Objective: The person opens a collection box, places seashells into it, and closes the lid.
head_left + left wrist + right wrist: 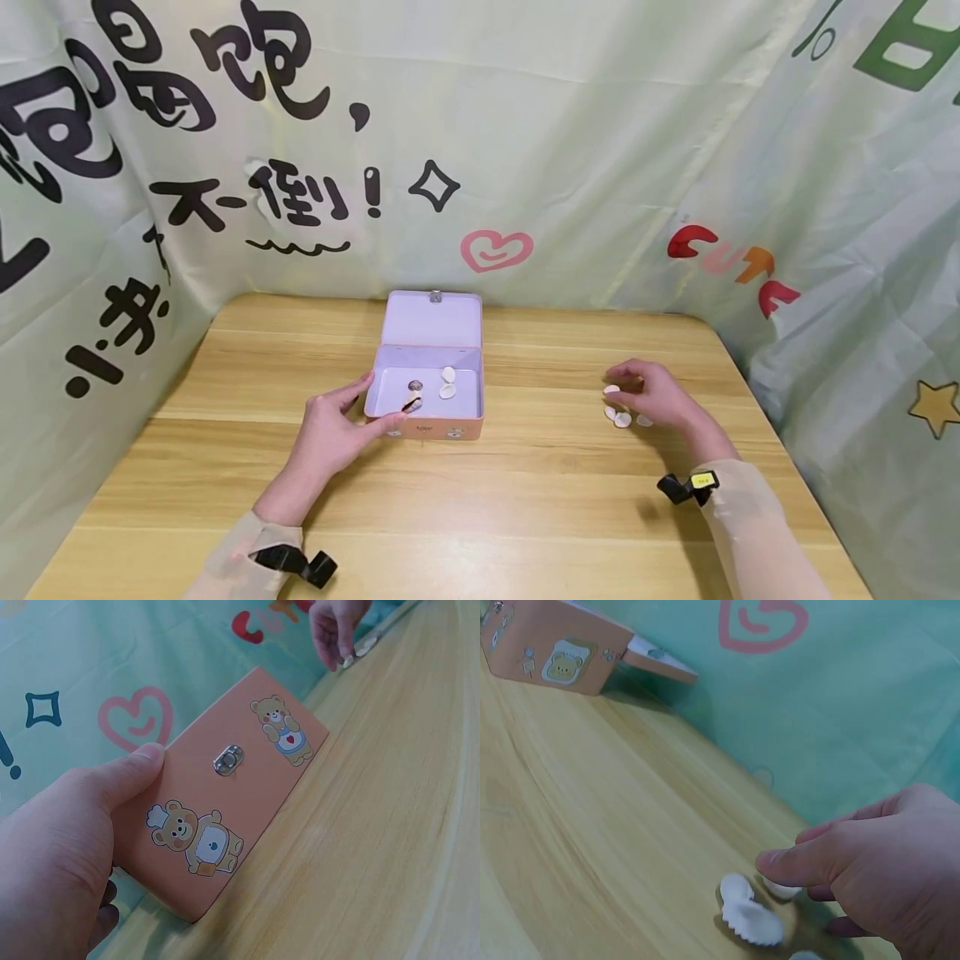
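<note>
My left hand grips the tin; I can't tell if my right hand pinches the shell; shallow contact could drop it.

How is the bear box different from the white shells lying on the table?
The bear box is big, while each of the white shells is small. The bear box is orange outside and pale purple inside; the shells are whitish all over where they show. The bear box has bear pictures on its front, but no pictures show on the shells. Both rest on the table.
</note>
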The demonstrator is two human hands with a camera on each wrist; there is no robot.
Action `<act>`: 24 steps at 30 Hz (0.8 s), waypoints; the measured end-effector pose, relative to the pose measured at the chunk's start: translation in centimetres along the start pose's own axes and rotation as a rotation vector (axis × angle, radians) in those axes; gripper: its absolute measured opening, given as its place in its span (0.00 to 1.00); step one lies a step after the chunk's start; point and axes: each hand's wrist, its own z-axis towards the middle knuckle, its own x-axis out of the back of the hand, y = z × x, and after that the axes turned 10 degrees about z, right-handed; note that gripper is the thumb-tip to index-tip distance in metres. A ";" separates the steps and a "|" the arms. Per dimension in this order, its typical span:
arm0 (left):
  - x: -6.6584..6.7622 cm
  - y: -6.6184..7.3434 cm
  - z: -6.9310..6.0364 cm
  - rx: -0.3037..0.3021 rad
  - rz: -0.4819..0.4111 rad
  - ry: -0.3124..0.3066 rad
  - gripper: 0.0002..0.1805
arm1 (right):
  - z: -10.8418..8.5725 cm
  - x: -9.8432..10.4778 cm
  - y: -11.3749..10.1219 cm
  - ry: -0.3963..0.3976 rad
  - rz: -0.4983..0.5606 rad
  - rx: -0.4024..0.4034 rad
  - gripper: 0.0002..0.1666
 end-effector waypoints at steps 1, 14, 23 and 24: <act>0.0 0.0 0.0 -0.001 -0.001 0.000 0.50 | -0.1 0.0 0.2 0.000 -0.004 -0.012 0.21; 0.0 0.2 0.0 -0.004 0.003 0.008 0.49 | -0.3 -0.6 1.5 0.048 -0.026 0.005 0.15; -0.1 0.1 0.0 -0.008 0.010 0.013 0.48 | -0.4 -0.5 0.9 0.048 -0.035 0.005 0.13; -0.1 0.1 0.0 -0.010 0.011 0.013 0.48 | -0.3 -0.5 0.7 0.050 -0.036 0.007 0.12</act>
